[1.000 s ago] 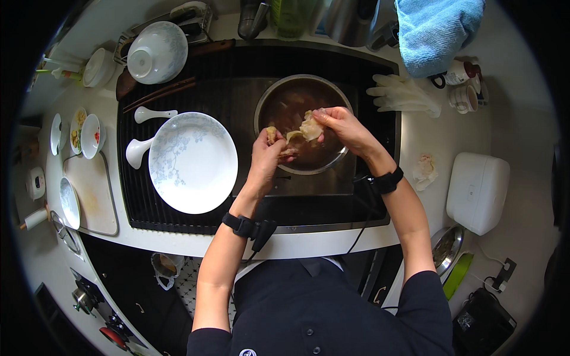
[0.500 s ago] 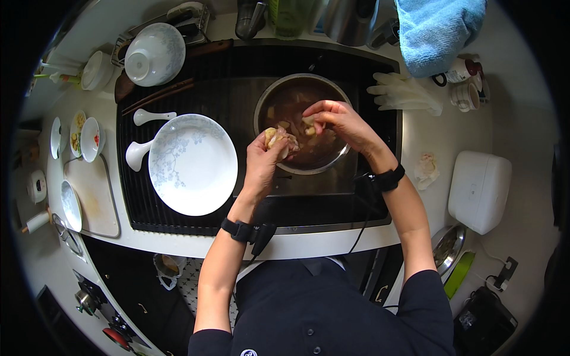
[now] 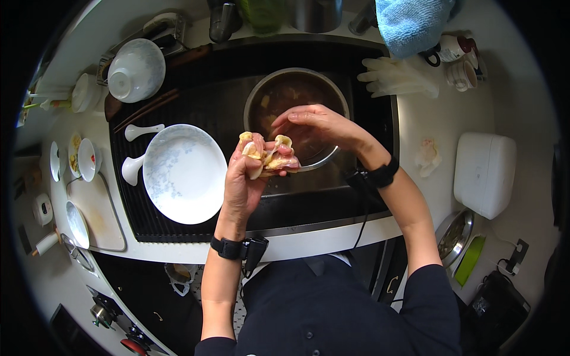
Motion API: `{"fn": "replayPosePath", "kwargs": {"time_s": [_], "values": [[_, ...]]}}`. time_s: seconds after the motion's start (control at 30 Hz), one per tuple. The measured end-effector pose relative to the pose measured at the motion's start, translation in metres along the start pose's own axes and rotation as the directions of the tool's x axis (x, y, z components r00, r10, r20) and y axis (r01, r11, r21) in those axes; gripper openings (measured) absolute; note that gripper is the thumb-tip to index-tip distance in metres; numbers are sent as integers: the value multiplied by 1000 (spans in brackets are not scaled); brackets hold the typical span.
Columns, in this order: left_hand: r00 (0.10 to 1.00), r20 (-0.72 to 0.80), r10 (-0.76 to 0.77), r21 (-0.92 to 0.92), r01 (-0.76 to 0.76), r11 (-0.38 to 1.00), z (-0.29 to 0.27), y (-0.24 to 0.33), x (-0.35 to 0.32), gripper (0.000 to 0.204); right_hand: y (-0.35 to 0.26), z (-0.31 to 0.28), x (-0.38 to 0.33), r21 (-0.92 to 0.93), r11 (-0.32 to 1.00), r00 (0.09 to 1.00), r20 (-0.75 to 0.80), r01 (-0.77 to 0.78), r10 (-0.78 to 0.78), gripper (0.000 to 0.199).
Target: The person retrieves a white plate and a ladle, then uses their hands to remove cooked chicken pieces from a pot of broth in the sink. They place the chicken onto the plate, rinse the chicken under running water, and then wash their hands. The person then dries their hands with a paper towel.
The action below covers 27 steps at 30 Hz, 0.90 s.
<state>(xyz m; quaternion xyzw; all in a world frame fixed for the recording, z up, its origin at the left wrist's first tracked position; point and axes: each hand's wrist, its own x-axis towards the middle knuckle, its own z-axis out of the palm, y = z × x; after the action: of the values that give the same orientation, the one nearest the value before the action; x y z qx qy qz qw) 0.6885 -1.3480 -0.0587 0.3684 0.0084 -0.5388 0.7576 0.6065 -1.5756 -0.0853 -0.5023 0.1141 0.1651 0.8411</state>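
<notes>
My left hand (image 3: 240, 185) is closed around several pieces of raw chicken (image 3: 274, 158), pinkish with yellow skin, just off the near left rim of a round metal pot (image 3: 342, 102). Reddish-brown liquid (image 3: 297, 94) with pale pieces in it fills the pot. Over the pot's near part is my right hand (image 3: 323, 126), its fingers stretched toward the left and holding nothing that I can see. To the left of my left hand lies a large white plate (image 3: 187, 178) with a blue-grey flower pattern.
Two white spoons (image 3: 135, 169) lie left of the plate, near brown chopsticks (image 3: 145, 110) and an upturned bowl (image 3: 136, 70). A cutting board (image 3: 101, 207) and small dishes sit far left. On the right are a translucent glove (image 3: 404, 77), crumpled tissue (image 3: 427, 157) and white box (image 3: 485, 173).
My left hand has drawn back from the pot toward me, with the chicken turned up into view. My right hand has straightened its fingers and no longer pinches a pale piece.
</notes>
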Motion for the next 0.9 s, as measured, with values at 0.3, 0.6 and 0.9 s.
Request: {"fn": "replayPosePath", "kwargs": {"time_s": [0.3,0.6,0.9], "values": [[1000,2,16,-1,-16,1000,8,3,-7,31,-36,41,-31,-38,998,998,-40,-59,57,30],[998,-48,33,117,-27,993,16,14,-9,32,-38,36,-37,234,970,997,-24,-60,67,30],[990,-141,4,153,18,988,12,16,-14,41,-42,40,-38,150,988,1000,5,-21,21,32]]}}
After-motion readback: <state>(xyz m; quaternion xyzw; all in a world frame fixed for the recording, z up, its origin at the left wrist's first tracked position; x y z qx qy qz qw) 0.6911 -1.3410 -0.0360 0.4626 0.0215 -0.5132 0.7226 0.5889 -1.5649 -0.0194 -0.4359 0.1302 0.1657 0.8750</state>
